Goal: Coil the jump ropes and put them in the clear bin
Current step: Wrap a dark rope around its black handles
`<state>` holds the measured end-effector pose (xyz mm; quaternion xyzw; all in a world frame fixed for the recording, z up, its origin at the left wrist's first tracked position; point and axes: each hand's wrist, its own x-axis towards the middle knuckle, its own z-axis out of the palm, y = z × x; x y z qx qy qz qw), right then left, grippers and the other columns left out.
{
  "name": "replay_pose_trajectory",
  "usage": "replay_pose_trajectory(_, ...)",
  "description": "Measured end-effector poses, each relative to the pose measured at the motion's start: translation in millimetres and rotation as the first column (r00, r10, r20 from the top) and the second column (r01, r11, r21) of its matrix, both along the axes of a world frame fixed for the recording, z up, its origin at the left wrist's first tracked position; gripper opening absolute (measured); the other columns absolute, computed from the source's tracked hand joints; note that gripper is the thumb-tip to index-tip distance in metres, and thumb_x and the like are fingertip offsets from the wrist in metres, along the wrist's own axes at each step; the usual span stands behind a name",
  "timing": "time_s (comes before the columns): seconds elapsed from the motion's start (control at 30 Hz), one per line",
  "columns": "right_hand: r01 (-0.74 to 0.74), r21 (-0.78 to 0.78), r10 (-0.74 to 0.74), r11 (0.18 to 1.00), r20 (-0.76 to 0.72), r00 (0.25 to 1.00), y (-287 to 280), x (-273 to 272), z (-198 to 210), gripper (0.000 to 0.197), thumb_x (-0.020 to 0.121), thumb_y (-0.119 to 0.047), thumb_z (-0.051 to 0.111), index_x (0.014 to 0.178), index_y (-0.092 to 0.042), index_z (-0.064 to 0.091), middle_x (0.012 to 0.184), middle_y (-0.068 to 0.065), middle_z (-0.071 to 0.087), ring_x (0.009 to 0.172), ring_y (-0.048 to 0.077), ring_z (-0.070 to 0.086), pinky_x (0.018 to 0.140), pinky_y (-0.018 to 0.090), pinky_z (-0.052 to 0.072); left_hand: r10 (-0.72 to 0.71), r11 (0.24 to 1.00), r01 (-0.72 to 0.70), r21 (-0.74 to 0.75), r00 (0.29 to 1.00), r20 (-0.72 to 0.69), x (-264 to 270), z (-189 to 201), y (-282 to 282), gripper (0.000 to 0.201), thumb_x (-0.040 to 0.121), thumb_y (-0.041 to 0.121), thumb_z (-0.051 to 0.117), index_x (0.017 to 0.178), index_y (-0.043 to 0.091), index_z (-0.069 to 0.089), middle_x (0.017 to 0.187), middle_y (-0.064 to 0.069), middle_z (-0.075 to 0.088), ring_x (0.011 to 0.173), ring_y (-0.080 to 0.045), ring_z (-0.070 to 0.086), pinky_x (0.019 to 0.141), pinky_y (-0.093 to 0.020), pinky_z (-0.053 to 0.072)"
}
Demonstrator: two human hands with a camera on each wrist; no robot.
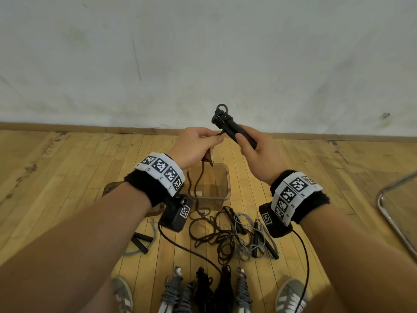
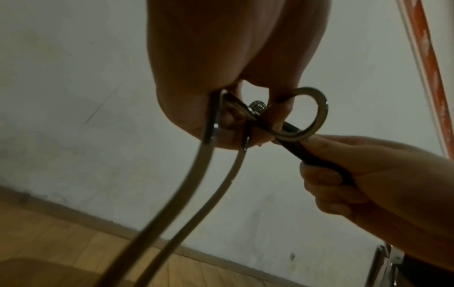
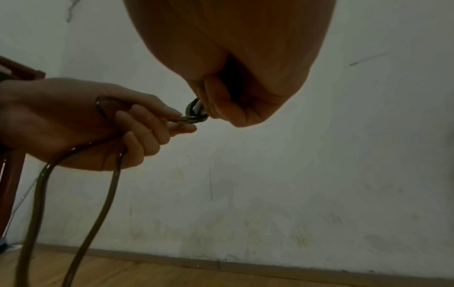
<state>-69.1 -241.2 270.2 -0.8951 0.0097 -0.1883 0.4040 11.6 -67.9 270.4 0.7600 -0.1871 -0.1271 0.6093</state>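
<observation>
My right hand [image 1: 252,143] grips the black handles [image 1: 239,132] of a dark jump rope, tilted up to the left, with a few turns of cord wound round their top end [image 1: 222,116]. My left hand [image 1: 198,141] pinches the brown cord [image 1: 196,186] just left of the handles; two strands hang from it down to the floor. The left wrist view shows a cord loop [image 2: 317,114] over the handle [image 2: 312,153]. In the right wrist view the wound cord [image 3: 194,114] sits between both hands. The clear bin [image 1: 209,184] stands on the floor below my hands, with the hanging strands in front of it.
Loose brown and grey ropes with black handles [image 1: 243,233] lie tangled on the wood floor before the bin. Several coiled ropes [image 1: 203,288] lie in a row by my shoes. A chrome chair frame [image 1: 392,213] stands at right. A white wall is close ahead.
</observation>
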Motion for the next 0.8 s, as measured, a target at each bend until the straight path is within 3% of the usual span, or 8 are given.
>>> replay_pose_trajectory(0.2,0.141,-0.156,-0.142,0.978,0.002,0.990,-2,3,-3,0.036,0.108,-0.031,0.045,0.142,-0.026,0.055,0.077,-0.011,0.060,0.060,0.000,0.053,0.050,0.013,0.035,-0.085,0.987,0.043,-0.156,0.958,-0.275,-4,3,-2,0.018,0.094,0.011,0.069,0.112,0.008,0.072,0.098,-0.005,0.079,0.087,-0.015,0.074,0.075,-0.024,0.057)
replay_pose_trajectory(0.27,0.162,-0.210,-0.164,0.964,0.007,0.986,-3,4,-4,0.039,0.108,-0.033,0.044,0.146,-0.028,0.051,0.087,-0.010,0.063,0.065,0.000,0.052,0.053,0.017,0.034,-0.126,0.974,0.065,-0.218,0.951,-0.284,-7,5,-4,0.020,0.098,0.010,0.064,0.117,0.005,0.066,0.099,-0.009,0.079,0.094,-0.021,0.076,0.080,-0.026,0.059)
replay_pose_trajectory(0.37,0.164,-0.243,-0.168,0.956,0.004,0.986,-3,3,-3,0.042,0.108,-0.035,0.043,0.150,-0.031,0.045,0.095,-0.009,0.064,0.071,0.009,0.057,0.058,0.023,0.043,-0.087,0.964,0.009,-0.265,0.956,-0.282,-10,5,-8,0.020,0.101,0.011,0.060,0.117,0.000,0.064,0.086,-0.007,0.076,0.080,-0.024,0.076,0.081,-0.031,0.061)
replay_pose_trajectory(0.5,0.155,-0.325,-0.172,0.933,-0.023,0.985,1,1,-3,0.045,0.109,-0.037,0.038,0.154,-0.035,0.035,0.094,-0.003,0.067,0.074,0.019,0.062,0.062,0.036,0.052,-0.014,0.948,-0.106,-0.298,0.926,-0.376,-14,6,-13,0.027,0.101,0.024,0.064,0.113,0.000,0.069,0.076,0.000,0.060,0.058,-0.012,0.059,0.062,-0.026,0.055)
replay_pose_trajectory(0.6,0.133,-0.397,-0.155,0.908,-0.023,0.988,6,2,-9,0.049,0.108,-0.045,0.029,0.157,-0.038,0.023,0.093,0.002,0.065,0.072,0.020,0.060,0.058,0.037,0.050,0.039,0.944,-0.164,-0.286,0.917,-0.396,-16,7,-14,0.039,0.096,0.041,0.070,0.105,0.003,0.073,0.071,0.002,0.058,0.053,-0.011,0.054,0.061,-0.025,0.052)
replay_pose_trajectory(0.7,0.094,-0.458,-0.110,0.884,-0.009,0.994,10,2,-20,0.056,0.103,-0.056,0.010,0.157,-0.044,0.012,0.096,0.004,0.060,0.073,0.020,0.057,0.059,0.042,0.053,0.129,0.944,-0.216,-0.249,0.937,-0.325,-15,5,-15,0.058,0.090,0.053,0.072,0.103,-0.004,0.075,0.072,-0.002,0.061,0.052,-0.011,0.054,0.056,-0.025,0.050)
replay_pose_trajectory(0.8,0.060,-0.481,-0.082,0.875,-0.024,0.996,13,-1,-19,0.056,0.104,-0.050,0.014,0.159,-0.041,0.013,0.096,0.006,0.056,0.076,0.020,0.054,0.063,0.037,0.048,0.195,0.936,-0.267,-0.231,0.936,-0.292,-13,1,-14,0.071,0.087,0.056,0.073,0.103,-0.013,0.070,0.073,-0.007,0.063,0.052,-0.013,0.051,0.053,-0.025,0.048)
